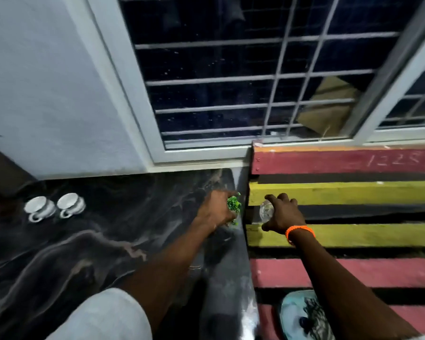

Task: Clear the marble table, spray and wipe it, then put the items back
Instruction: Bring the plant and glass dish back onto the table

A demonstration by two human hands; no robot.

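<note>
At the marble table's right edge, the left hand gripped a small green plant; the right hand clasped a clear glass object over the slatted bench.

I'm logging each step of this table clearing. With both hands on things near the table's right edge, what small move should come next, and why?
Probably lift the small green plant in the left hand across onto the striped wooden bench, beside the clear glass object under the right hand. Two white teacups are on the dark marble table.
</note>
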